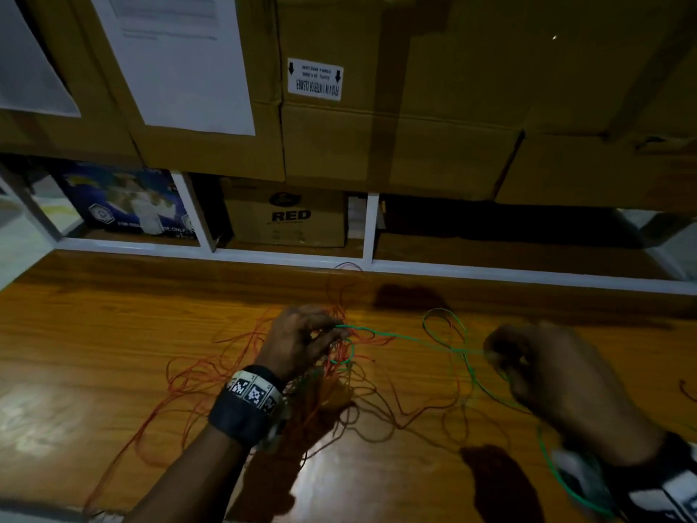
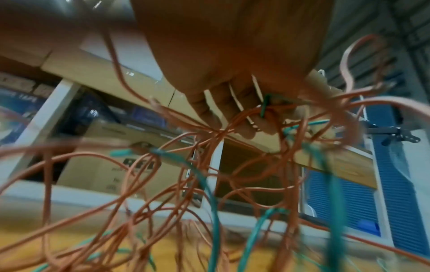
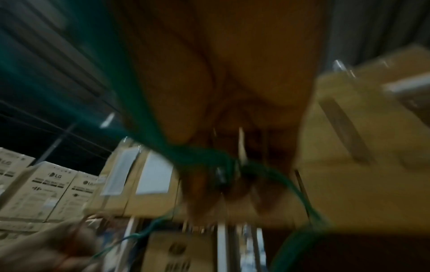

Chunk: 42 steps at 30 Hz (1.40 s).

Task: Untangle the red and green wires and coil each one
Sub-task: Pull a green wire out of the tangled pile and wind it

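Green wire [image 1: 411, 338]: taut span along the tabletop's [image 1: 113, 334] far edge, left hand [image 1: 301, 339] pinching it amid red wire [image 1: 211, 375], right hand [image 1: 543, 371] pinching the other end.

Your head camera looks forward and down on the wooden table [image 1: 113, 334] and cardboard boxes [image 1: 396, 145]; each wrist camera sits close under its palm, aimed up past the fingers; all three share the boxes and green wire [image 1: 415, 338].

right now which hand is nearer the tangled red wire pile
Left. The left hand is in the red wire tangle, gripping strands; the right hand is off to its right, pinching the green wire.
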Available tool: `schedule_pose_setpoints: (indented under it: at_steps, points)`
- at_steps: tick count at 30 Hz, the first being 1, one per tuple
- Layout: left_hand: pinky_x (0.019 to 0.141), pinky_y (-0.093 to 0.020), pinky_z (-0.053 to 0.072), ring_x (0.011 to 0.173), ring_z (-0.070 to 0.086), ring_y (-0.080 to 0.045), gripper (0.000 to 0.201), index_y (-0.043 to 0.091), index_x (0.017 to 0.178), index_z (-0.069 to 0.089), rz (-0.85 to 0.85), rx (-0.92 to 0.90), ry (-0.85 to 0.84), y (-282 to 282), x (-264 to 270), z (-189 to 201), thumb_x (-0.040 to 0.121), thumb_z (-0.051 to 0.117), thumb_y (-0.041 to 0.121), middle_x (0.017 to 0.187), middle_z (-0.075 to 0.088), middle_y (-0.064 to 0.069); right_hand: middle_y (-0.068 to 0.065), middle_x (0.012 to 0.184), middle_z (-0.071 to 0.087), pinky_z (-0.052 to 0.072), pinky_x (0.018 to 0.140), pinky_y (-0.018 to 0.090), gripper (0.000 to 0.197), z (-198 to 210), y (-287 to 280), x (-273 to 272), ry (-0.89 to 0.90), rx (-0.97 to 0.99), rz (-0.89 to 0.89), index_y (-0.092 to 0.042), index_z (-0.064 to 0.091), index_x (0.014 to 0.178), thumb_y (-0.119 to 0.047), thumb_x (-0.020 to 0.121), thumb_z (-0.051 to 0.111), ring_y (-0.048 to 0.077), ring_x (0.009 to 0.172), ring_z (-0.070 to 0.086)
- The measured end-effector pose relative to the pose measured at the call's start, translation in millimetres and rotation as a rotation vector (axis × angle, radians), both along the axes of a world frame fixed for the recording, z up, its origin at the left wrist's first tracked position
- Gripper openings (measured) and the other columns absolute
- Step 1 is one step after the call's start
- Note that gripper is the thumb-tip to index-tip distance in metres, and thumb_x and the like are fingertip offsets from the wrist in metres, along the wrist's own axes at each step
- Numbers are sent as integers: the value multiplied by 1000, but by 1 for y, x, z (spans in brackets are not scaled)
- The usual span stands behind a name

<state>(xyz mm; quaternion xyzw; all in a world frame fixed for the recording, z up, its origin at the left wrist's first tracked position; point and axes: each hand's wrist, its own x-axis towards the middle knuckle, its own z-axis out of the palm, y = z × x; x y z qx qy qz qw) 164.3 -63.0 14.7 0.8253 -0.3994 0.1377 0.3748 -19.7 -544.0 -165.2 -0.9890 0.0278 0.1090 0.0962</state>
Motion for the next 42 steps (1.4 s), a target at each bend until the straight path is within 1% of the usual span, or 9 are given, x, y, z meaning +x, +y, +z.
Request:
schedule_pose_setpoints:
  at_steps: [3,5,9,13,19,24,28,33,42]
  points:
    - [70,-26,50,79,67,-9,32,22,94,81,-32,54,1,-8,-9,-12,97,60,47,87,76,7,-38,115,39,52,93,29,51,245,162,1,-28,-36,36,-62,40,127,-72,83,64,-1,118,46]
    - [76,-28,50,83,68,-11,28,24,97,80,-73,102,27,-15,-15,-20,98,62,45,90,76,8,-33,122,46,48,98,27,62,302,209,19,-176,131,92,-49,51,133,-80,79,56,0,120,49]
    - [80,-31,48,88,67,-12,23,25,101,79,-98,124,17,-25,-21,-31,94,64,41,94,76,9,-16,101,72,58,80,36,57,269,248,53,-78,272,83,-33,72,106,-82,84,52,2,90,65]
    - [83,-29,45,91,66,-12,23,25,106,79,-94,93,23,-20,-21,-38,94,64,38,96,75,9,-5,79,69,54,61,34,27,243,271,78,-40,148,65,-24,69,81,-50,89,67,20,75,65]
    - [83,-38,51,87,66,-11,23,24,97,78,15,16,31,-21,-34,-37,84,75,44,91,73,11,1,84,68,53,71,41,18,264,274,96,69,382,40,-19,66,88,-29,98,56,24,79,64]
    - [89,-42,47,99,59,-10,42,29,118,72,102,53,91,-24,-35,-21,82,74,50,105,70,11,-2,76,60,42,65,33,22,298,266,96,-49,474,61,-15,65,83,-24,102,58,15,69,55]
    - [89,-37,45,105,55,-12,49,36,131,67,52,94,136,-24,-30,-4,82,73,36,115,70,10,7,80,64,46,66,40,23,312,254,89,-112,449,80,-11,66,87,-25,103,58,26,74,59]
    - [99,-31,44,125,48,-2,54,48,145,50,-75,112,316,-23,-27,15,94,70,43,140,57,22,-6,75,59,40,59,30,19,320,236,80,-192,409,37,-22,62,85,-20,104,57,15,65,55]
    - [101,-43,53,123,59,-1,34,32,118,76,-131,-49,504,-16,-24,26,86,79,42,129,67,21,-11,77,61,40,53,11,14,309,231,65,-238,396,37,-22,65,83,-22,97,68,-13,70,53]
